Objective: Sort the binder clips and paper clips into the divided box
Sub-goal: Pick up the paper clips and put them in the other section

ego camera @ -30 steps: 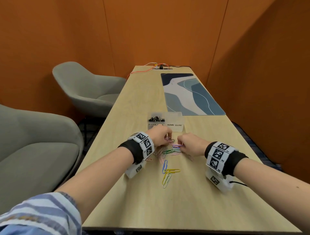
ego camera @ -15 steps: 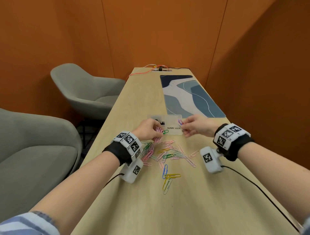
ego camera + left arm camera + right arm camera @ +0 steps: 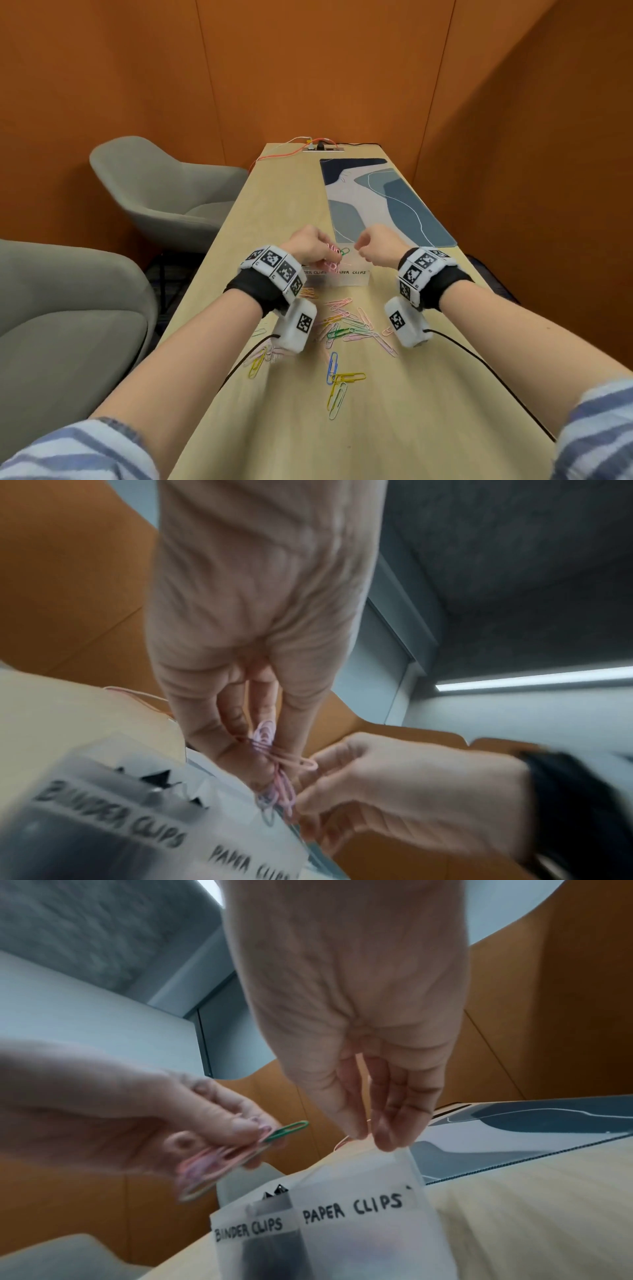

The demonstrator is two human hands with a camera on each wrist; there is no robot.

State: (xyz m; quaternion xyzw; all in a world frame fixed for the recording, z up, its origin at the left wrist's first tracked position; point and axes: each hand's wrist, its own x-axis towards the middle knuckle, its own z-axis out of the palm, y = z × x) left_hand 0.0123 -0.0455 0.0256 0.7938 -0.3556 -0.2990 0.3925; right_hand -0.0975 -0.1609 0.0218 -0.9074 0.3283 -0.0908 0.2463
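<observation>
My left hand (image 3: 329, 255) pinches a bundle of pink paper clips (image 3: 333, 263) with one green clip (image 3: 344, 253) sticking out, just above the translucent divided box (image 3: 346, 279). The left wrist view shows the bundle (image 3: 279, 785) hanging from my fingertips (image 3: 253, 753). My right hand (image 3: 366, 1137) hovers over the compartment marked PAPER CLIPS (image 3: 352, 1208), fingers pointing down and loose, with nothing seen between them. Black binder clips (image 3: 277, 1191) lie in the compartment marked BINDER CLIPS. Several loose coloured paper clips (image 3: 346, 325) are scattered on the table nearer me.
A blue patterned desk mat (image 3: 387, 202) lies beyond the box on the right. Cables and a socket (image 3: 318, 147) sit at the table's far end. Two grey armchairs (image 3: 164, 198) stand left of the table. A wrist cable (image 3: 479, 359) trails across the right side.
Both hands have lifted from the clip pile and moved forward over the box. The left carries its bundle; the clip the right hand pinched half a second ago is no longer seen.
</observation>
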